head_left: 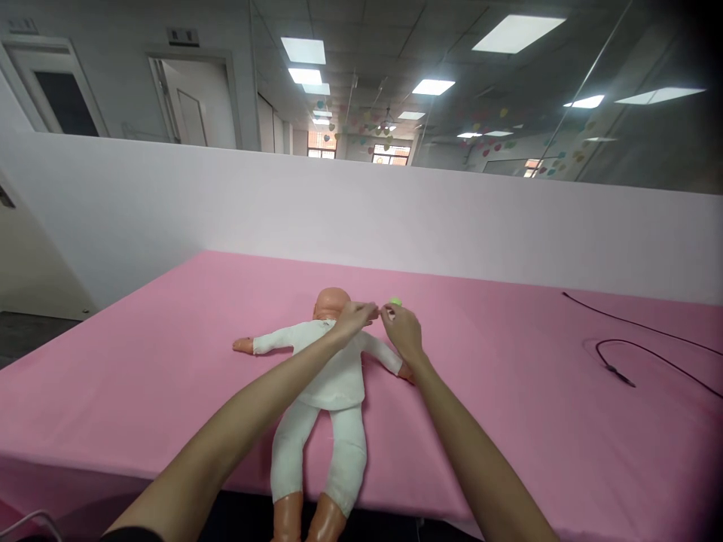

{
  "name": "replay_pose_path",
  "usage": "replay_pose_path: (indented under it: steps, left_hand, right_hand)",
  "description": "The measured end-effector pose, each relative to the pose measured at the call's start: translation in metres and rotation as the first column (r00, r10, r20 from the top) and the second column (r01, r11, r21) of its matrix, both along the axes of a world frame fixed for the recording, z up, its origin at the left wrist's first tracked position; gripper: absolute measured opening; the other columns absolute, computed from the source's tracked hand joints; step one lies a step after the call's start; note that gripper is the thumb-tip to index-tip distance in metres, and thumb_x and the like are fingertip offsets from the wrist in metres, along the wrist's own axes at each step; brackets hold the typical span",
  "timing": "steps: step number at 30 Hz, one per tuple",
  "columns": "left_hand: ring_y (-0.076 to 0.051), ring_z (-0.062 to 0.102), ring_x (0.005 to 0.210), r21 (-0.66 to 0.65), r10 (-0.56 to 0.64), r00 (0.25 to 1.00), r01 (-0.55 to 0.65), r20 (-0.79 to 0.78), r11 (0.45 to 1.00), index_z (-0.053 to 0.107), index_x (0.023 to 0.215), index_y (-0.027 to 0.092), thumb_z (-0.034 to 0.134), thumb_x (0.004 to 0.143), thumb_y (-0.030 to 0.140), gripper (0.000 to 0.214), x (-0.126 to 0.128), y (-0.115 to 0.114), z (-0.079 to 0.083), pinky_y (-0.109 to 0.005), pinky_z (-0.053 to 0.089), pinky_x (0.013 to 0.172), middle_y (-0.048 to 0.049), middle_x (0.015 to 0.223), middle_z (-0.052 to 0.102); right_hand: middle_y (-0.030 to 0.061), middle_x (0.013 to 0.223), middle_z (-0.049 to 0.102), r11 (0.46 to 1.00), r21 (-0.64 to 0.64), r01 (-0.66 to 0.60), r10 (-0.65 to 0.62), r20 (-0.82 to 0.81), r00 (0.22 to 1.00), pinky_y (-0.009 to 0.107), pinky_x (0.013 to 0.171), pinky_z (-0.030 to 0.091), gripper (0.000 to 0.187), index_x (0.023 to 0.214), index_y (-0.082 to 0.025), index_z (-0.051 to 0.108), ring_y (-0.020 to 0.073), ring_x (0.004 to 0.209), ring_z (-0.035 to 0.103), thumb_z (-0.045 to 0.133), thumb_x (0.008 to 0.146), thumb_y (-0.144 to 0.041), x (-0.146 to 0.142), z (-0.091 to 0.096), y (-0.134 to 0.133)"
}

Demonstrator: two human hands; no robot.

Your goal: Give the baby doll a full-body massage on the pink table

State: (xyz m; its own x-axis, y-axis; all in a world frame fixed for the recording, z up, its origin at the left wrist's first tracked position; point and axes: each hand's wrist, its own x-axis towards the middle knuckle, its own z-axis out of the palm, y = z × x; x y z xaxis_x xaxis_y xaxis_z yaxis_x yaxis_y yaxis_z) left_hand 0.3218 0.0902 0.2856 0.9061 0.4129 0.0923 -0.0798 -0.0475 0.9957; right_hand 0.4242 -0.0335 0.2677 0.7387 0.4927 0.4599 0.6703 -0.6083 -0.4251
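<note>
As seen from the head camera, the baby doll [336,376] lay on its back on a pink tablecloth [497,429], dressed in white, with its arms spread and its feet at the near table edge. The left hand [353,320] crossed over the doll's chest, its fingers drawn narrow beside the doll's head; whether they held anything could not be determined. The right hand [402,333] stayed beside the head, fingertips closed narrow at a small green object [395,301]; a firm hold could not be confirmed. The crossed arm appeared positioned to bring both hands together at that spot. A black cable [638,325] lay well to the doll's right in view, with open cloth between. Beyond the doll's head, more cloth ran to a white partition [361,211].
</note>
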Motion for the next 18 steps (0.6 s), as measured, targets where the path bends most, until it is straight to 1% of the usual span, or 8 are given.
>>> replay_pose_path:
  steps: [1,2,4,7,10,13,15,18]
  left_hand:
    - [-0.025,0.067,0.118,-0.284,-0.026,0.999,0.017,-0.029,0.959,0.072,0.109,0.013,0.049,0.101,0.042,0.038,0.023,-0.003,-0.001,-0.035,0.053,0.102,-0.0176,0.123,0.072]
    - [-0.025,0.063,0.126,-0.455,-0.016,0.998,-0.011,-0.056,0.891,0.069,0.12,0.011,0.045,0.102,0.044,0.044,0.044,-0.005,-0.004,-0.034,0.051,0.106,-0.0193,0.133,0.067]
    - [-0.023,0.051,0.141,-0.563,-0.001,0.996,-0.052,-0.094,0.825,0.059,0.136,0.009,0.03,0.106,0.047,0.056,0.078,-0.007,-0.014,-0.033,0.044,0.114,-0.0206,0.152,0.053]
    - [-0.02,0.039,0.15,-0.568,0.025,0.996,-0.071,-0.088,0.82,0.052,0.145,0.009,0.016,0.108,0.049,0.065,0.111,-0.009,-0.03,-0.031,0.036,0.12,-0.019,0.162,0.039]
    - [-0.021,0.043,0.147,-0.58,-0.002,0.998,-0.031,-0.056,0.814,0.054,0.143,0.007,0.014,0.107,0.052,0.07,0.125,-0.011,-0.042,-0.031,0.035,0.12,-0.021,0.159,0.043]
    - [-0.024,0.046,0.145,-0.579,-0.015,0.999,-0.008,-0.035,0.815,0.058,0.138,0.006,0.016,0.106,0.056,0.072,0.127,-0.014,-0.046,-0.033,0.035,0.12,-0.0227,0.155,0.048]
    - [-0.024,0.05,0.142,-0.577,0.001,1.0,-0.014,-0.023,0.817,0.062,0.133,0.008,0.02,0.104,0.059,0.072,0.123,-0.017,-0.045,-0.034,0.038,0.119,-0.0224,0.151,0.053]
    - [-0.028,0.059,0.132,-0.465,-0.012,0.995,0.055,0.095,0.884,0.07,0.118,0.012,0.028,0.098,0.064,0.07,0.108,-0.024,-0.04,-0.041,0.049,0.109,-0.0233,0.135,0.065]
  right_hand:
    - [0.0133,0.122,0.073,1.0,-0.001,0.026,-0.026,0.036,0.999,0.038,0.088,0.052,0.037,0.118,-0.016,0.07,0.028,0.109,0.068,0.041,0.099,-0.027,0.014,-0.002,0.0]
    - [0.0154,0.132,0.068,0.999,-0.012,0.04,-0.039,0.061,0.997,0.039,0.094,0.052,0.041,0.128,-0.013,0.065,0.029,0.118,0.065,0.04,0.097,-0.022,0.027,-0.006,0.001]
    - [0.0191,0.149,0.055,0.998,-0.057,0.022,-0.018,0.069,0.997,0.042,0.107,0.048,0.052,0.142,-0.007,0.053,0.0297,0.136,0.054,0.04,0.093,-0.015,0.049,-0.019,0.002]
    - [0.0205,0.158,0.044,0.993,-0.104,-0.06,0.062,0.025,0.998,0.047,0.119,0.039,0.061,0.149,-0.003,0.044,0.0284,0.149,0.039,0.037,0.09,-0.01,0.074,-0.041,0.002]
    - [0.0197,0.159,0.043,0.987,-0.08,-0.137,0.137,0.004,0.99,0.05,0.122,0.034,0.062,0.151,-0.003,0.044,0.0273,0.151,0.036,0.033,0.09,-0.01,0.092,-0.056,-0.002]
    - [0.019,0.16,0.042,0.98,-0.012,-0.199,0.199,0.001,0.98,0.053,0.125,0.029,0.06,0.15,-0.004,0.045,0.0278,0.153,0.033,0.031,0.093,-0.015,0.097,-0.058,-0.007]
    - [0.0173,0.16,0.042,0.971,0.065,-0.229,0.23,-0.019,0.973,0.054,0.125,0.027,0.057,0.151,-0.008,0.046,0.0282,0.153,0.032,0.034,0.099,-0.027,0.084,-0.052,-0.004]
    - [0.0148,0.164,0.037,0.939,0.241,-0.245,0.275,-0.097,0.957,0.051,0.125,0.027,0.063,0.156,-0.013,0.041,0.0264,0.154,0.03,0.03,0.105,-0.047,0.036,-0.039,0.011]
